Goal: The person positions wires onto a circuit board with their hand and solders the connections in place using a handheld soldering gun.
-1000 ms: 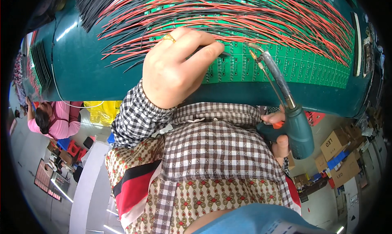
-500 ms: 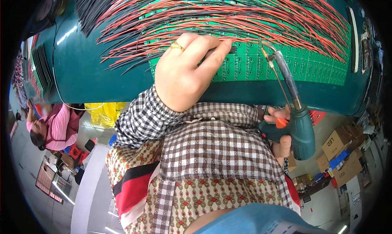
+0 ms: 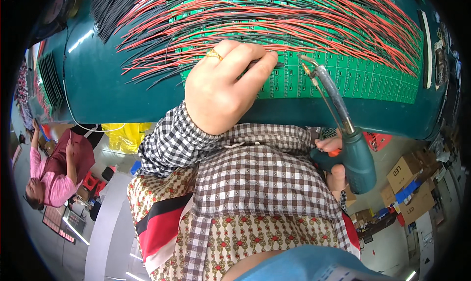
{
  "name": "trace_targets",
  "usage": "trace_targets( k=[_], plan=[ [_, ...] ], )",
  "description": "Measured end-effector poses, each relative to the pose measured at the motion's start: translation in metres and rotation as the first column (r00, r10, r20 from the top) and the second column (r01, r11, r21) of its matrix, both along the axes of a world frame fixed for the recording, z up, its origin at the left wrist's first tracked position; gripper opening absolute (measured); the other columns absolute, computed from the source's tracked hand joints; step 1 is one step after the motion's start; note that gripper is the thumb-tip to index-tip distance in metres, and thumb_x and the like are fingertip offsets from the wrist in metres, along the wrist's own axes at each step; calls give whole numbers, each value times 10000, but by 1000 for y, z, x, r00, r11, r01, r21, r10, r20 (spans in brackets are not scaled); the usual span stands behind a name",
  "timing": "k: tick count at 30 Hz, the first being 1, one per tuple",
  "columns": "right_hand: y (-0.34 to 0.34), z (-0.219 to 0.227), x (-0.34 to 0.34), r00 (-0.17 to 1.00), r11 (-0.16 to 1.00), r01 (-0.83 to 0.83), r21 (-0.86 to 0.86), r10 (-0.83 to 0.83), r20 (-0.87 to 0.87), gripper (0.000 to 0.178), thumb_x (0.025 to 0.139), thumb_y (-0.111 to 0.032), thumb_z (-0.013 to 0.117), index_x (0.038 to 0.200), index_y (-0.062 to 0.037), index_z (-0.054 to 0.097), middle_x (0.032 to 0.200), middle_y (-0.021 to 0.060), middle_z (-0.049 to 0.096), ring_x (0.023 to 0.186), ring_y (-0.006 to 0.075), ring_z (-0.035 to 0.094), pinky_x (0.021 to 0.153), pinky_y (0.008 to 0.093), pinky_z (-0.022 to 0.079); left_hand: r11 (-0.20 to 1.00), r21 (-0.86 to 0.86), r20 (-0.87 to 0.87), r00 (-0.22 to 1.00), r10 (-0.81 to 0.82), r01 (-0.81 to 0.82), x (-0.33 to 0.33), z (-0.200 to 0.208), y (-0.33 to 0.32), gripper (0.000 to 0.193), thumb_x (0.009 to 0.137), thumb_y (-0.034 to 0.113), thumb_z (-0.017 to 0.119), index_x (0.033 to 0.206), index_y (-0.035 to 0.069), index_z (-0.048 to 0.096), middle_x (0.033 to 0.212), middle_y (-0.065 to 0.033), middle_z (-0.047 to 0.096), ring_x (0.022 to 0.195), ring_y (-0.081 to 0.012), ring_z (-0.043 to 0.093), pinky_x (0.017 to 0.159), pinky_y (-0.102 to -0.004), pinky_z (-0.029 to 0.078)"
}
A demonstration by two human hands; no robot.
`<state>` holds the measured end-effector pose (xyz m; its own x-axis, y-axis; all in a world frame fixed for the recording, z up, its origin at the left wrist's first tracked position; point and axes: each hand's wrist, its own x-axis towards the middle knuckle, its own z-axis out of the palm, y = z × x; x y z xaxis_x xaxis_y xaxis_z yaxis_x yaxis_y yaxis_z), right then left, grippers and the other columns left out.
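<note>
My left hand (image 3: 223,87), with a ring on one finger, is closed over the near edge of the green circuit boards (image 3: 363,87). Its thumb and fingers pinch thin black wires (image 3: 279,64), whose ends poke out beyond the fingertips. In my right hand (image 3: 336,177) is a dark green soldering gun (image 3: 359,166), gripped by its handle. The gun's metal nozzle and thin feed tube point up over the boards, with the tip just right of my left fingers. Whether the tip touches a board I cannot tell. Rows of red and black wires (image 3: 294,27) lie across the boards.
A bundle of black wires (image 3: 115,11) lies at the far left of the green table (image 3: 108,94). Dark stacked strips (image 3: 50,82) sit near its left end. Cardboard boxes (image 3: 405,175) stand on the right. A person in pink (image 3: 56,183) is at the left.
The soldering gun's tip has moved left, closer to my left hand. My left hand has hardly moved. At the left, the person in pink has shifted posture.
</note>
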<state>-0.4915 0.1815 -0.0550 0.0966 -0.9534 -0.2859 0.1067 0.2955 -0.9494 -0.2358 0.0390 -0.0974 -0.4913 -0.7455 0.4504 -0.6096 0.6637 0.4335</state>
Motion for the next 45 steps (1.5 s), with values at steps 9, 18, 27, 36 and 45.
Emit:
trace_targets(
  k=[9, 18, 27, 36, 45],
  plan=[
    [-2, 4, 13, 990, 990, 120, 73, -114, -87, 652, 851, -425, 697, 1190, 85, 474, 977, 129, 587, 954, 252, 607, 921, 450, 505, 1000, 25, -9, 1000, 3, -3, -1, 1, -1, 323, 654, 57, 631, 974, 44, 670, 944, -36, 619, 789, -195, 594, 640, -293, 503],
    [-4, 2, 20, 971, 970, 199, 140, -176, -160, 905, 786, -509, 733, 1295, 158, 394, 915, 122, 585, 869, 243, 616, 874, 434, 533, 1000, 16, -21, 1000, 4, -3, -2, -1, -2, 337, 641, 48, 631, 976, 47, 671, 940, -33, 616, 788, -197, 591, 642, -292, 502],
    [-7, 7, 20, 971, 973, 161, 163, -126, -205, 890, 793, -518, 716, 1284, 157, 408, 917, 118, 587, 870, 248, 618, 854, 436, 536, 997, 80, -66, 998, 12, -7, -5, 5, -2, 331, 683, -77, 698, 997, 28, 696, 895, -72, 642, 738, -224, 613, 623, -320, 497],
    [7, -1, -2, 994, 997, 62, 47, -66, 92, 394, 888, -194, 681, 1197, 4, 538, 1149, 136, 601, 1113, 242, 584, 953, 382, 464, 993, 120, 14, 1000, 12, -13, -5, 7, 3, 357, 639, 28, 652, 995, 45, 673, 928, -61, 624, 786, -231, 598, 633, -326, 508],
    [-22, 28, 7, 966, 961, 254, 112, -258, 22, 265, 814, -135, 767, 1013, -2, 651, 909, 69, 715, 818, 128, 683, 730, 276, 552, 995, 98, 48, 999, -3, -2, -20, 31, 8, 283, 733, -59, 620, 1002, -6, 690, 928, -133, 634, 823, -317, 600, 734, -401, 489]
  ],
)
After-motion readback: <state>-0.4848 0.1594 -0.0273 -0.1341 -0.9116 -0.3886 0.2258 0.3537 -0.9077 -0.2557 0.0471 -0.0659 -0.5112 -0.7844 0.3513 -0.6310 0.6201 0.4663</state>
